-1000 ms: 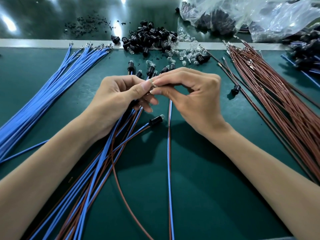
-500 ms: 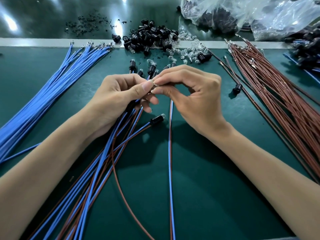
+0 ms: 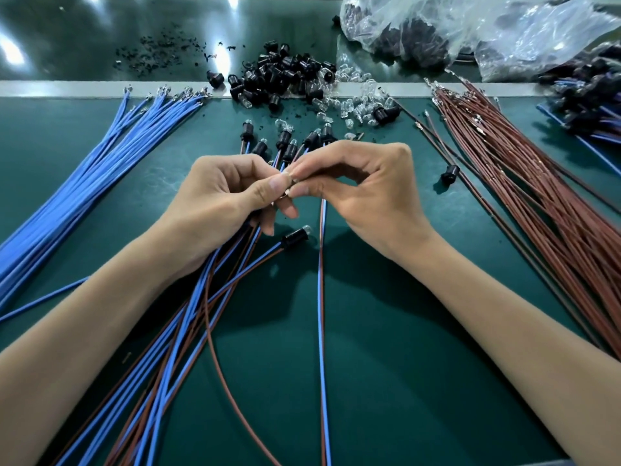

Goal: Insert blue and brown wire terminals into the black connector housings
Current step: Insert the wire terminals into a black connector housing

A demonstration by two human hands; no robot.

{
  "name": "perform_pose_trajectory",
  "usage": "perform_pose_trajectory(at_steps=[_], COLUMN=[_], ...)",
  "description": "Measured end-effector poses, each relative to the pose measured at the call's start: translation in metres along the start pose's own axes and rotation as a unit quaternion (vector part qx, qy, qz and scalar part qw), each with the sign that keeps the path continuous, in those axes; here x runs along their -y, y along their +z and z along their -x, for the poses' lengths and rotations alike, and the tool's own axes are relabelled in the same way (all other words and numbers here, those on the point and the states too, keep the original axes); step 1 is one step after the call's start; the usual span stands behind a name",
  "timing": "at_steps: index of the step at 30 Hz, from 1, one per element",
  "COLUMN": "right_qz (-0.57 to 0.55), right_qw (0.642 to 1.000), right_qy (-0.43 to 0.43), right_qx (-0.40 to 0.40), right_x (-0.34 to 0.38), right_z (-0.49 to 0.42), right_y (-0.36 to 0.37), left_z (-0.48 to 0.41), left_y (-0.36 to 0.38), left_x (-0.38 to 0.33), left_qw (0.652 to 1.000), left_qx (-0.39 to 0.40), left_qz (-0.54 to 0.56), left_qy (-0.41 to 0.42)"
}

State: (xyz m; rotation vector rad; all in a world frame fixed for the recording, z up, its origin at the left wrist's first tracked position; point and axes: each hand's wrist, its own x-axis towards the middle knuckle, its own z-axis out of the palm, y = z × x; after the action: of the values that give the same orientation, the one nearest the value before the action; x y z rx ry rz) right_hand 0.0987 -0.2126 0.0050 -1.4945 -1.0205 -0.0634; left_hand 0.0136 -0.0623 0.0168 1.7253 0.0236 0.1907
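Blue and brown wire pair (image 3: 322, 297) running up the green bench (image 3: 386, 381) into the right hand (image 3: 363, 193), left hand (image 3: 228, 200) meeting it, both sets of fingers (image 3: 279, 185) pinched on a small part hidden between them, finished black housings (image 3: 285, 142) just beyond, loose black connector housings (image 3: 285, 79) heaped farther back.

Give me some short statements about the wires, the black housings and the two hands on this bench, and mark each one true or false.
1. The loose blue wires lie left of the hands. True.
2. The brown wires are bundled at the near edge of the green mat. False: they fan out on the right.
3. The left hand and right hand meet at their fingertips over the mat. True.
4. The pile of black housings lies beyond the hands. True.
5. The right hand rests flat and open. False: its fingers pinch a small part.
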Motion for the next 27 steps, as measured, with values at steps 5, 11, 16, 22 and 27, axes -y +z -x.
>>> perform_pose_trajectory(at_steps=[5,11,16,22,27], right_qz=[-0.003,0.005,0.018,0.125,0.136], right_qw=[1.0,1.0,1.0,0.988,0.986], right_qy=[0.013,0.003,-0.005,-0.086,-0.091], right_qx=[-0.009,-0.022,-0.014,0.006,0.009], right_x=[0.0,0.0,0.0006,0.0007,-0.0029], right_z=[0.0021,0.0045,0.0043,-0.0012,-0.0032], right_y=[0.0047,0.0067,0.0041,0.0035,0.0003], left_z=[0.0004,0.0008,0.0005,-0.0011,-0.0033], left_y=[-0.0017,-0.0025,-0.0038,-0.0023,-0.0006], left_x=[-0.001,-0.0008,0.0009,0.0014,0.0008], left_qw=[1.0,1.0,1.0,0.999,0.999], left_qx=[0.011,0.015,0.013,-0.018,-0.029], left_qz=[0.006,0.001,-0.017,0.024,0.027], left_qy=[-0.004,-0.005,-0.007,-0.02,-0.027])
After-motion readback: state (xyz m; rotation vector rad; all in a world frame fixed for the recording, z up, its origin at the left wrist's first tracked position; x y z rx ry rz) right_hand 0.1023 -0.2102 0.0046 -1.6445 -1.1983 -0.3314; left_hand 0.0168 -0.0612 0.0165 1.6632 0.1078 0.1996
